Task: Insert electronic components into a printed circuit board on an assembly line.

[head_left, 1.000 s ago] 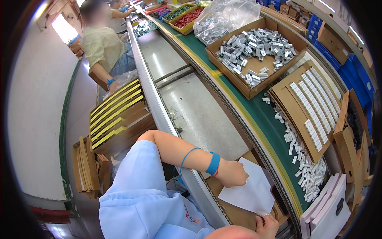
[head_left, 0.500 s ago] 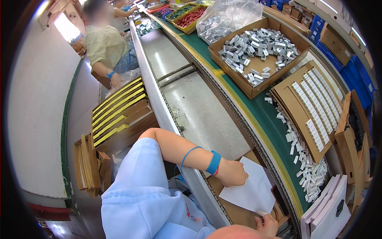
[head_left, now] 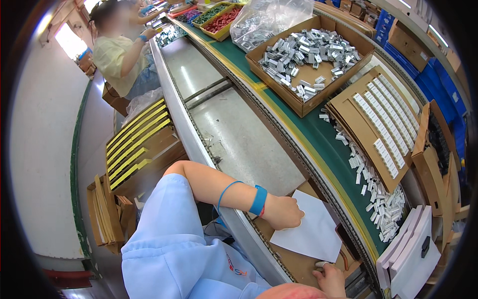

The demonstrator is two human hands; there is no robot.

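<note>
My left hand (head_left: 284,213) is closed like a fist at the left edge of a white paper sheet (head_left: 314,230). What its fingers hold, if anything, is hidden. A blue wrist strap (head_left: 259,200) with a thin cord circles that wrist. At the sheet's near corner is my right hand (head_left: 331,280), just off the paper. Its thumb and a finger in a pale finger cover are bent but apart, with nothing visible between them. Under the sheet lies brown cardboard (head_left: 294,256).
A metal rail (head_left: 186,129) borders my left side; a green belt (head_left: 298,124) carries a carton (head_left: 303,108) of silvery metal parts. White pieces (head_left: 388,214) lie loose beside a cardboard board (head_left: 343,102). At left, a co-worker (head_left: 112,55) stands beyond yellow-edged stacked boxes (head_left: 144,159).
The view has shifted slightly. My right hand has drawn a little away from the sheet's corner; my left stays at its edge. The co-worker's arm has risen from the bag toward the line.
</note>
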